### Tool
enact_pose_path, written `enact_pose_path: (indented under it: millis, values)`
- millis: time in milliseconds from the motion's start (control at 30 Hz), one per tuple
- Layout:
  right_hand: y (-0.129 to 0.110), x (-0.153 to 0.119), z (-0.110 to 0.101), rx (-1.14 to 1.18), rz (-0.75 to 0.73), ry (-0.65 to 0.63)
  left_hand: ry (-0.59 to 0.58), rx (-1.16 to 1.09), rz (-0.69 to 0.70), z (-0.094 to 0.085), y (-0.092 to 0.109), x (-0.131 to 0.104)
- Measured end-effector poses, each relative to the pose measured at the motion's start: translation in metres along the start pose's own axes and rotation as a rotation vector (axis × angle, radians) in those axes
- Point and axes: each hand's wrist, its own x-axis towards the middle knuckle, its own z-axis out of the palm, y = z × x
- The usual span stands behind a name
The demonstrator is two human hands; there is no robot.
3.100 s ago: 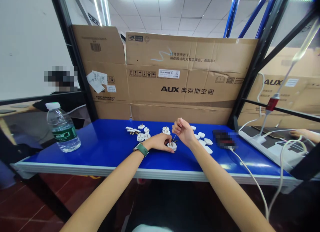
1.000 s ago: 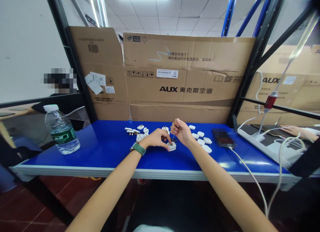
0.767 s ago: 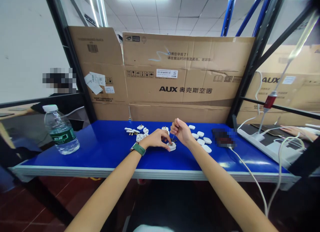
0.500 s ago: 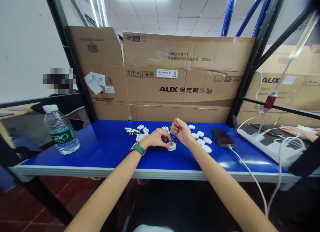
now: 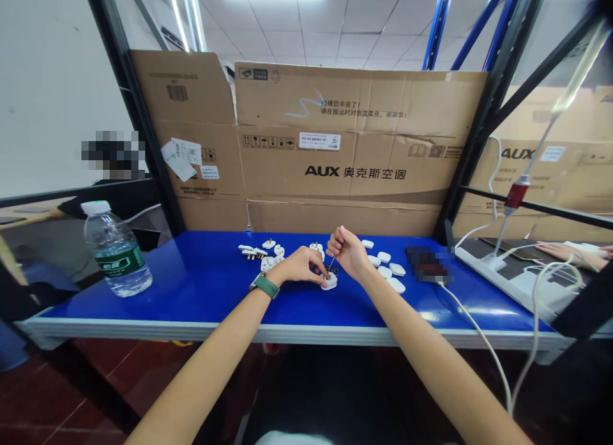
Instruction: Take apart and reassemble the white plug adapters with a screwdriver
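A white plug part with metal pins lies on the blue tabletop. The fingers of my left hand pinch it from the left and hold it against the table. My right hand is closed around a thin dark tool, whose lower end points down at the plug part. White plug parts with pins lie to the left of my left hand, and another is just behind it. Several flat white covers are spread to the right of my right hand. Small dark pieces lie between my hands.
A water bottle stands at the left. At the right lie a dark phone with a white cable and a power strip. Cardboard walls the back. People are partly visible beyond both sides.
My hands and the plug part have hardly moved. The thin tool leans slightly differently, and a little more of the small dark pieces shows between my hands.
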Motion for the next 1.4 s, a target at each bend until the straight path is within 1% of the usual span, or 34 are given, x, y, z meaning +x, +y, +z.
enact_pose_path:
  millis: [267,433,567,733,900,1067,1233,1400]
  values:
    - [-0.006,0.002,-0.005,0.051,-0.033,0.032,0.001,-0.019,0.006,0.001,0.002,0.001]
    - [-0.008,0.003,-0.007,0.038,-0.049,0.047,-0.003,-0.044,-0.020,0.001,0.001,0.001]
    - [-0.009,0.003,-0.006,0.042,-0.060,0.045,0.013,-0.047,-0.072,0.000,0.002,0.000]
    - [-0.009,-0.001,0.000,0.000,-0.055,-0.006,0.026,-0.006,-0.084,0.001,0.005,-0.002]
    - [-0.005,-0.003,0.005,-0.035,-0.029,-0.065,-0.002,0.044,-0.079,0.005,0.000,-0.003]
    - [-0.001,-0.003,0.004,-0.072,-0.037,-0.049,-0.056,0.052,-0.071,0.006,0.000,-0.002]
    - [0.001,-0.002,0.004,-0.080,-0.028,-0.061,-0.063,0.035,-0.038,0.006,0.002,-0.001]
    - [0.000,-0.002,0.005,-0.085,-0.005,-0.059,-0.059,0.064,-0.067,0.007,0.000,-0.001]
